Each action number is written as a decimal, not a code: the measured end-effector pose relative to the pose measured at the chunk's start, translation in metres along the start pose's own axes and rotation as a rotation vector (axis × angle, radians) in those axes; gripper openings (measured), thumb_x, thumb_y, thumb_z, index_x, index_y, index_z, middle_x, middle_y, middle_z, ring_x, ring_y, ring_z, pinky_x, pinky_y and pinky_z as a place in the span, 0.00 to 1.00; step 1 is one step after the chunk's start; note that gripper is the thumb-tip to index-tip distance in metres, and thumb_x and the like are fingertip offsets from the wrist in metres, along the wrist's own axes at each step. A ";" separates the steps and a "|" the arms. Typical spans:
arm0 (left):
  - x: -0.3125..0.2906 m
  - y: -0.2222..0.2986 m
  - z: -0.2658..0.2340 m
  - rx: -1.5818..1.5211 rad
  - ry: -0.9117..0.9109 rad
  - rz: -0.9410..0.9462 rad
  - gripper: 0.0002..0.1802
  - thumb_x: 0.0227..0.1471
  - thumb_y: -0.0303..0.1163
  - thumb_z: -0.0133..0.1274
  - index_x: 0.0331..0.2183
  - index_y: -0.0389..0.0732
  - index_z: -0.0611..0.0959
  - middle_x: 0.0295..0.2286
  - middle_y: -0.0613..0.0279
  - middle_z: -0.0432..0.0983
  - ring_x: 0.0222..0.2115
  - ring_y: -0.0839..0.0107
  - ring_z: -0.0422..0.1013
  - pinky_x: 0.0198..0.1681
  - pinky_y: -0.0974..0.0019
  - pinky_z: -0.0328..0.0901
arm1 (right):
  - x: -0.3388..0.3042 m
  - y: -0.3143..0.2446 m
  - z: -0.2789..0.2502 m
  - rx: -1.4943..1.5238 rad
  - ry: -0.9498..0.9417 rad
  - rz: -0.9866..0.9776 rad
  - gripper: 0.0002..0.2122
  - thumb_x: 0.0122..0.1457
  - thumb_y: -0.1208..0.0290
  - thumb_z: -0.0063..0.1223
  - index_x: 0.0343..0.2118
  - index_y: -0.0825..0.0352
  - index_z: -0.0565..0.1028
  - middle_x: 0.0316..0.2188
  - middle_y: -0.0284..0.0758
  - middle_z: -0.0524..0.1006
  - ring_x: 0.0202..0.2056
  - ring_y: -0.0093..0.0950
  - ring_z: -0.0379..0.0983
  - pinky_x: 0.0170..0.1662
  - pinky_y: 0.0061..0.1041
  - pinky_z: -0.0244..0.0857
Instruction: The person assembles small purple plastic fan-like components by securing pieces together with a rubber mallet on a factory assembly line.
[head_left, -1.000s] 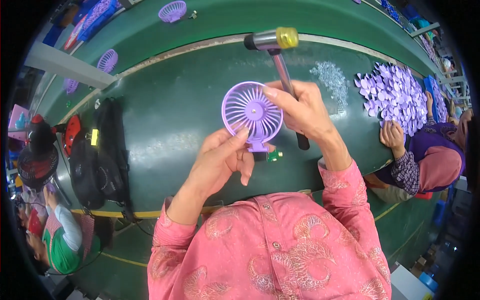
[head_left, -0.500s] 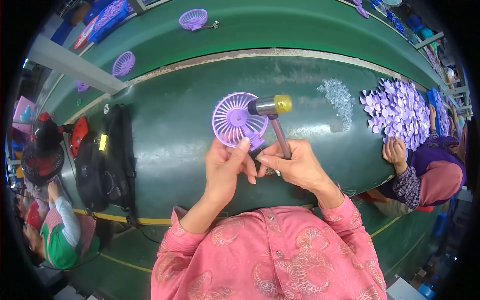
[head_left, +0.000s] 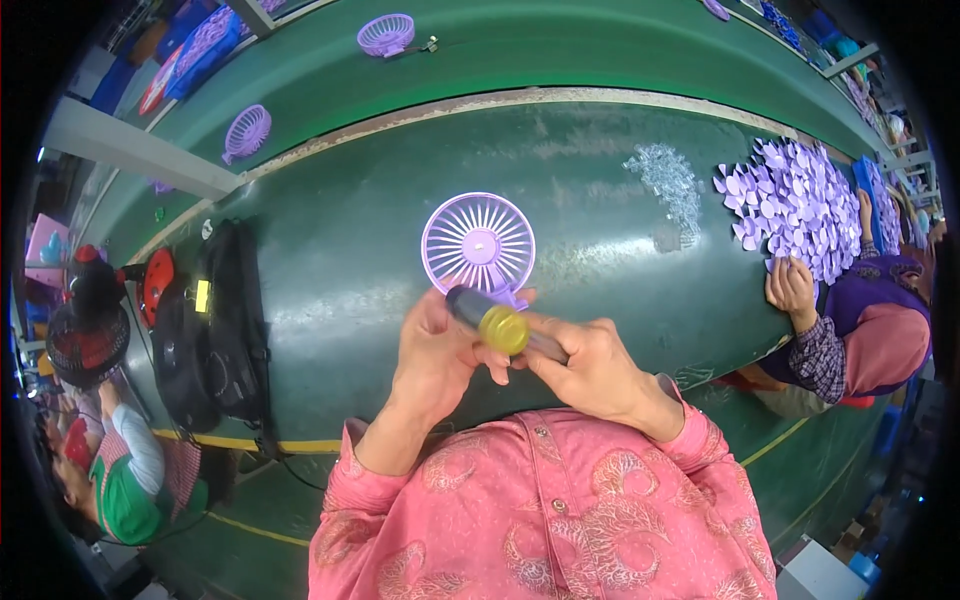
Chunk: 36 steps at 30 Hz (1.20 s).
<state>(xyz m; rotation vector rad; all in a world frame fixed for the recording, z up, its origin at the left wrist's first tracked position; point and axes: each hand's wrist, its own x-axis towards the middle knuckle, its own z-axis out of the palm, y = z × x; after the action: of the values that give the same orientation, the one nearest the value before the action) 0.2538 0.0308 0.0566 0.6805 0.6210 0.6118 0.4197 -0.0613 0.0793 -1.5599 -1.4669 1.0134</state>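
A round purple plastic fan guard with radial slats and a solid centre lies face up in front of me. My left hand is closed at the guard's near edge, by its small hinge-like base, with its fingertips partly hidden behind a hammer. The hammer has a dark head and a yellow face, slightly blurred. Its handle is gripped by my right hand, whose fingers are wrapped round it. The head hangs over the guard's base and hides where it meets my left fingers.
Clear small pieces and a heap of purple petal-shaped parts lie to the right, where a co-worker's hand reaches in. At left are a black bag and a fan. More purple guards sit on the green belt beyond.
The hammer head has swung down and toward me, from over the guard's right side to over its base. My right hand has turned with it; the guard has shifted slightly.
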 end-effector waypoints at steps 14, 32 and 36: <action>-0.003 -0.011 0.006 0.271 0.101 0.170 0.31 0.57 0.19 0.51 0.57 0.37 0.54 0.40 0.46 0.78 0.22 0.70 0.76 0.21 0.72 0.71 | -0.001 0.014 0.011 -0.444 0.245 -0.434 0.15 0.47 0.81 0.58 0.41 0.73 0.74 0.30 0.39 0.77 0.25 0.34 0.76 0.24 0.30 0.69; -0.016 -0.023 0.005 0.433 -0.017 0.361 0.49 0.58 0.17 0.46 0.64 0.43 0.30 0.41 0.47 0.76 0.38 0.68 0.75 0.42 0.66 0.71 | 0.009 0.022 0.013 -0.452 0.290 -0.607 0.27 0.34 0.86 0.58 0.46 0.79 0.74 0.29 0.38 0.72 0.22 0.26 0.72 0.18 0.23 0.66; -0.015 -0.024 0.009 0.499 0.071 0.361 0.48 0.58 0.18 0.46 0.64 0.40 0.31 0.39 0.48 0.78 0.37 0.71 0.75 0.42 0.67 0.71 | 0.008 0.018 0.015 -0.452 0.252 -0.595 0.19 0.46 0.82 0.55 0.44 0.78 0.74 0.30 0.38 0.71 0.18 0.29 0.72 0.19 0.26 0.67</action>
<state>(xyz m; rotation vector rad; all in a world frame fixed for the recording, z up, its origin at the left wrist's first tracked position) 0.2572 0.0025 0.0497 1.2600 0.7311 0.8272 0.4133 -0.0538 0.0563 -1.3382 -1.8918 0.1404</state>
